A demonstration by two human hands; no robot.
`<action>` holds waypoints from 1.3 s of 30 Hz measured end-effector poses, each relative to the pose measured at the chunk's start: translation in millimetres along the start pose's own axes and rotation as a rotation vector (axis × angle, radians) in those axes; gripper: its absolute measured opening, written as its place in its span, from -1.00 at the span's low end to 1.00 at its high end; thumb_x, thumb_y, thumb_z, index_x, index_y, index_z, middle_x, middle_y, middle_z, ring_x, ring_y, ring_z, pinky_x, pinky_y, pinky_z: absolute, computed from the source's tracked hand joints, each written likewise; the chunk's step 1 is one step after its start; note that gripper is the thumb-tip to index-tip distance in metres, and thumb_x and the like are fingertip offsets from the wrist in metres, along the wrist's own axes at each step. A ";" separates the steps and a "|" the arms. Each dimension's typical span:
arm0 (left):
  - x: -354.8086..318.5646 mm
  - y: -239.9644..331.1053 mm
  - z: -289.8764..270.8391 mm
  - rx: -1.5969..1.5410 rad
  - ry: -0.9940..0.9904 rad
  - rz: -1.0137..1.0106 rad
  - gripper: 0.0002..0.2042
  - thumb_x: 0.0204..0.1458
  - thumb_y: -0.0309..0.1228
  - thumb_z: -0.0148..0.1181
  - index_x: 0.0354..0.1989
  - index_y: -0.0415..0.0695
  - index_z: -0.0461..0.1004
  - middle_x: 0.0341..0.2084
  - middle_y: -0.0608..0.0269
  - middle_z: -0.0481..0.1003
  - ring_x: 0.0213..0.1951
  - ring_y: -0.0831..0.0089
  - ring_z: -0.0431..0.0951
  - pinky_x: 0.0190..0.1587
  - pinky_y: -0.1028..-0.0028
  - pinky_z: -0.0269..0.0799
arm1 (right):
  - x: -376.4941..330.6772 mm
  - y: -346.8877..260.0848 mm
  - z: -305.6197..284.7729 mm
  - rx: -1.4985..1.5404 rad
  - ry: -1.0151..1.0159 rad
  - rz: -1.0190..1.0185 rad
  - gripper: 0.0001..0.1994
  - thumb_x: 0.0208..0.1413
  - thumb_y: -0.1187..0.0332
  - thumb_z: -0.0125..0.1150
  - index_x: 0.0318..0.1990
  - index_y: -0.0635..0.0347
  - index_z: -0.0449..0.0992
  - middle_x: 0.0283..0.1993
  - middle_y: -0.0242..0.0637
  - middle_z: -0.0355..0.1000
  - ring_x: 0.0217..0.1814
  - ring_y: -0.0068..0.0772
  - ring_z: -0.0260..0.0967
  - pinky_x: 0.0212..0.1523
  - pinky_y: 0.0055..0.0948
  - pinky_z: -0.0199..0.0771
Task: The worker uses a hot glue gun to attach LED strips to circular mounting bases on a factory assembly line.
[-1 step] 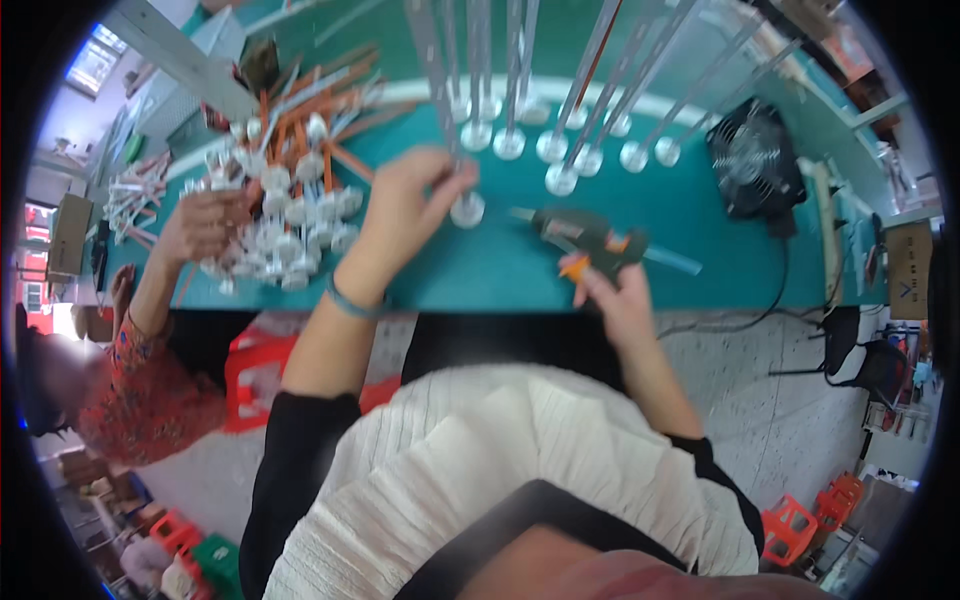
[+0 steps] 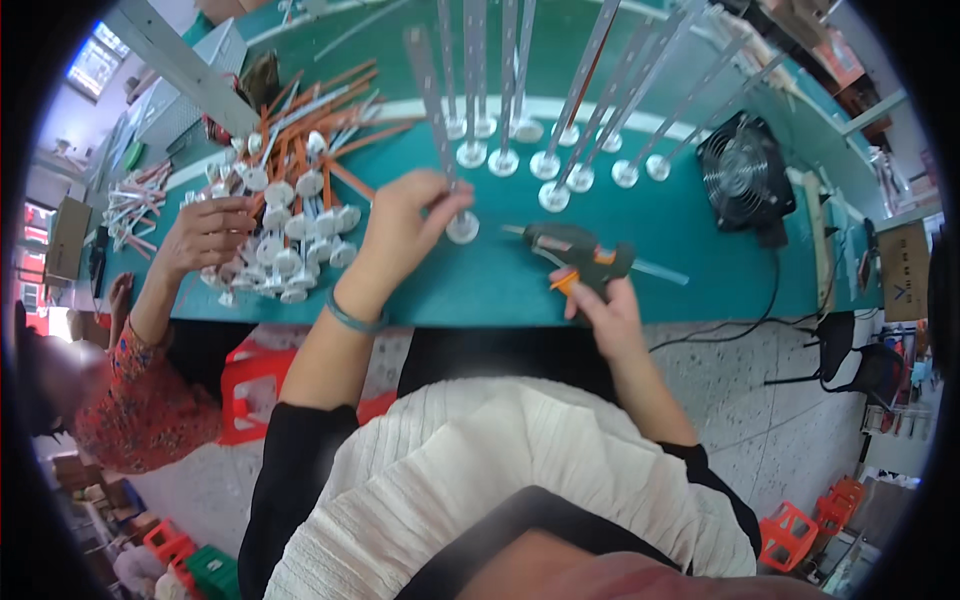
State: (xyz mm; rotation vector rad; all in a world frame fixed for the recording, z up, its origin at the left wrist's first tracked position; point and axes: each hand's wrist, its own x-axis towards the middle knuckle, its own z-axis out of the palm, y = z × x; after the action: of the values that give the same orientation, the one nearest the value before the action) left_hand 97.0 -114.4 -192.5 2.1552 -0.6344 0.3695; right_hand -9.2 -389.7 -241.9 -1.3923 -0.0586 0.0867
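Note:
My left hand [image 2: 400,225] pinches a tall, see-through strip [image 2: 428,90] close to its lower end. The strip rises from a round white base [image 2: 462,227] that rests on the green table. In my right hand [image 2: 608,308] is a dark glue gun [image 2: 575,250] with an orange trigger, its nozzle pointing left toward that base. A clear glue stick [image 2: 660,272] pokes out of the gun's back end. Beyond my hands, several similar strips stand upright on round white bases [image 2: 545,165].
To the left lies a pile of white discs [image 2: 285,262] with orange and white strips. A co-worker's hand [image 2: 212,235] is over its near side. A black fan [image 2: 745,178] stands at the right, its cable hanging over the table's front edge. Red stools [image 2: 258,385] are below.
The view has shifted slightly, so the table sits a little lower in it. Both my hands keep hold of the same things.

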 end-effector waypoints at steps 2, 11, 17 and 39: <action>-5.7 12.9 -4.7 -0.083 -0.059 -0.124 -0.92 0.01 -0.53 0.33 -0.42 -0.26 0.55 -0.34 0.12 0.63 -0.30 0.33 0.64 -0.24 0.43 0.52 | 0.4 -4.7 4.6 -0.003 -0.027 0.011 -0.59 0.20 0.54 0.05 0.21 0.33 0.26 -0.02 -0.08 0.49 -0.37 -0.54 0.36 -0.32 -0.56 0.40; 7.3 3.9 -6.3 0.023 -0.007 0.077 -0.90 0.04 -0.50 0.32 -0.34 -0.27 0.59 -0.40 0.12 0.60 -0.39 0.36 0.61 -0.32 0.48 0.50 | 11.7 -8.1 28.1 -0.155 0.021 -0.034 -0.65 0.24 0.53 0.06 0.17 0.31 0.27 -0.02 -0.13 0.49 -0.39 -0.61 0.31 -0.31 -0.60 0.36; 4.6 -5.0 -0.3 0.036 -0.001 0.090 -0.90 0.04 -0.48 0.32 -0.32 -0.25 0.60 -0.41 0.13 0.58 -0.43 0.36 0.59 -0.36 0.48 0.48 | 13.2 -1.3 31.9 -0.196 -0.017 -0.060 -0.61 0.25 0.52 0.08 0.22 0.30 0.24 -0.02 -0.16 0.51 -0.39 -0.64 0.29 -0.32 -0.63 0.35; 3.4 -3.3 0.9 0.045 -0.007 0.097 -0.87 0.05 -0.44 0.33 -0.37 -0.26 0.59 -0.44 0.18 0.59 -0.44 0.41 0.60 -0.38 0.51 0.47 | 21.3 -6.5 47.9 -0.409 -0.018 -0.052 -0.73 0.23 0.44 0.18 0.03 0.31 0.35 -0.26 -0.29 0.47 -0.47 -0.67 0.31 -0.45 -0.64 0.31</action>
State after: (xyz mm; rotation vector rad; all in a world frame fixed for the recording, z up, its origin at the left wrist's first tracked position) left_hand 101.6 -114.5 -193.6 2.1745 -0.7431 0.4325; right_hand 7.8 -341.9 -227.3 -1.7979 -0.1333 0.0444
